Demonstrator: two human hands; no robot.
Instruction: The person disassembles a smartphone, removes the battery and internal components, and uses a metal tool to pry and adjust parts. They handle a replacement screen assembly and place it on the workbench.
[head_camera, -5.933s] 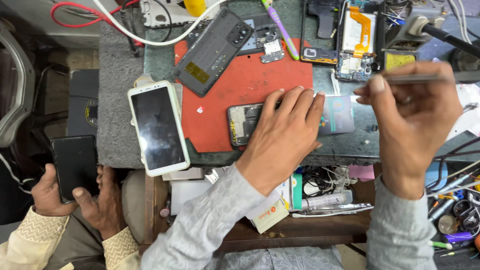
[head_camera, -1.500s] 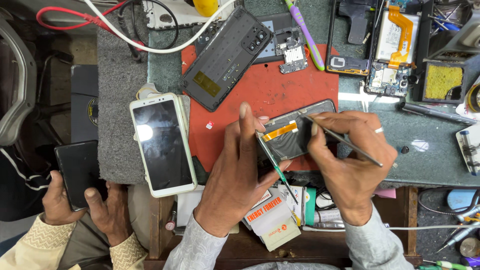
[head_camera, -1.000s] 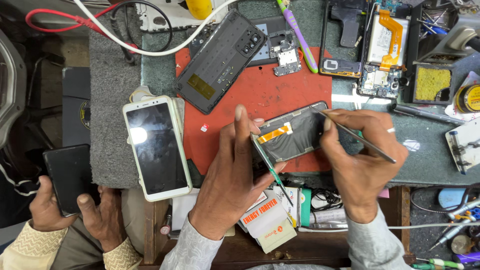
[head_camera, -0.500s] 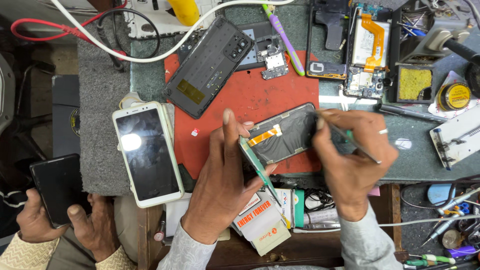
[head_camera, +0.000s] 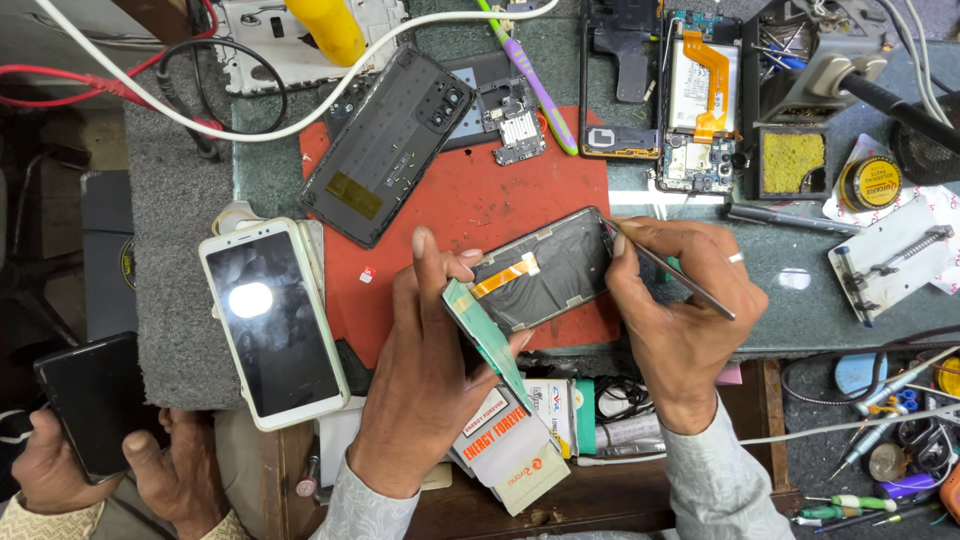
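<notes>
Left hand grips the near end of an opened phone, its thumb and fingers pinching a thin green-edged panel lifted up on edge beside the phone's body. Right hand is closed around slim metal tweezers, whose tip meets the phone's upper right corner. The phone lies tilted on a red mat, between the two hands, its lower edge near the front edge of the bench. Room on the mat is tight: a dark back cover lies just above left, a small circuit board above, and a white phone rests face up just left of the left hand, overhanging the mat's side. Beyond the right hand the green bench top has some open surface. At the lower left another person's hands hold a black phone, well apart.
</notes>
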